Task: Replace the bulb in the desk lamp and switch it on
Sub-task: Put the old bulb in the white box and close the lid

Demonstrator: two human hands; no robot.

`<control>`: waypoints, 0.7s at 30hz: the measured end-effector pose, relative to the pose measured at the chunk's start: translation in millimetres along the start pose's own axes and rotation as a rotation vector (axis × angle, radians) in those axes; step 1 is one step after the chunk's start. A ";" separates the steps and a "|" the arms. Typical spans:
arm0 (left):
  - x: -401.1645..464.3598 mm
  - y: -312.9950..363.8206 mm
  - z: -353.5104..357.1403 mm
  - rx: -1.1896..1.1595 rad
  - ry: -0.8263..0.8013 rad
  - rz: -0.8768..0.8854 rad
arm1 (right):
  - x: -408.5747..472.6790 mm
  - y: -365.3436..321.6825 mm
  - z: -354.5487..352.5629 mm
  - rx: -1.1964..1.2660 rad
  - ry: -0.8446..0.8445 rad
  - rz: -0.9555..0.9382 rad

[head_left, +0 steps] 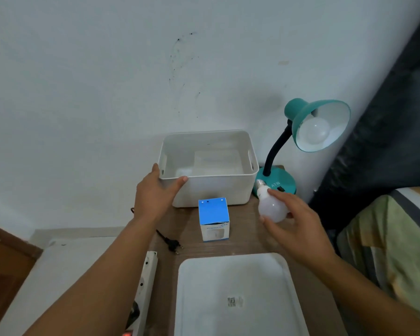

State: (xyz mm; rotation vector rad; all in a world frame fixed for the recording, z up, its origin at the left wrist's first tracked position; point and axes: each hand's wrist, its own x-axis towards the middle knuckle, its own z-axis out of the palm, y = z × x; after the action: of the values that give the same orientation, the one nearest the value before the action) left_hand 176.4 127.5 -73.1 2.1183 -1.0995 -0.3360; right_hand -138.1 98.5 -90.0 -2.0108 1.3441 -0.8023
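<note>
A teal desk lamp (pixel 277 184) with a black gooseneck stands at the back right of the wooden table; a white bulb (pixel 315 132) sits inside its shade and is unlit. My right hand (pixel 298 221) holds a second white bulb (pixel 272 207) in front of the lamp's base, screw cap pointing up and away. My left hand (pixel 155 192) grips the front left corner of a white plastic bin (pixel 216 190). A blue and white bulb box (pixel 214 219) stands upright between my hands. The lamp's black plug (pixel 172 243) lies loose on the table.
A white tray or lid (pixel 238 294) lies at the near edge of the table. A white power strip (pixel 146 282) runs along the table's left side, with a red light at its near end. A striped cushion (pixel 388 238) sits at the right.
</note>
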 end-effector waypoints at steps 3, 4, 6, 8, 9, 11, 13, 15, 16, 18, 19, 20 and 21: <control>1.2 -3.9 3.6 -0.022 0.007 -0.004 | 21.4 -25.8 -13.4 0.037 0.063 -0.109; 1.3 -4.9 4.0 -0.027 0.004 -0.007 | 30.7 -32.4 -13.9 0.031 0.069 -0.141; 2.0 -6.9 5.0 -0.038 0.003 -0.009 | 52.5 -41.6 -9.3 0.001 0.071 -0.188; 3.2 -8.1 7.4 -0.044 0.008 -0.007 | 76.1 -45.8 -1.4 -0.007 0.060 -0.209; 3.8 -8.4 7.8 -0.041 0.010 -0.006 | 87.7 -48.5 2.4 -0.010 0.050 -0.208; 4.5 -8.7 8.5 -0.050 0.008 0.001 | 108.5 -52.1 9.5 -0.050 0.021 -0.195; 5.5 -10.0 8.7 -0.072 0.002 0.001 | 126.7 -54.9 16.8 -0.109 -0.002 -0.197; 5.3 -9.7 8.3 -0.086 0.004 -0.022 | 142.3 -56.1 24.1 -0.199 -0.033 -0.180; 5.5 -10.2 8.5 -0.085 0.004 -0.031 | 148.6 -55.9 27.7 -0.269 -0.059 -0.159; 4.7 -10.0 8.8 -0.091 0.004 -0.048 | 157.5 -54.7 34.3 -0.402 -0.111 -0.122; 4.8 -10.7 8.8 -0.094 0.004 -0.049 | 160.5 -54.3 37.0 -0.438 -0.133 -0.103; 5.2 -11.9 9.4 -0.096 0.002 -0.046 | 162.6 -54.6 38.7 -0.458 -0.155 -0.082; 5.3 -12.6 9.3 -0.098 -0.001 -0.043 | 164.6 -55.8 39.4 -0.475 -0.180 -0.063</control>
State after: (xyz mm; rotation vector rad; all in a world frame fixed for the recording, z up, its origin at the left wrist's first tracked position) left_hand 182.4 123.8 -88.0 2.0571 -1.0186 -0.4027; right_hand -25.0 -32.5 -47.7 -2.4291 1.4706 -0.3314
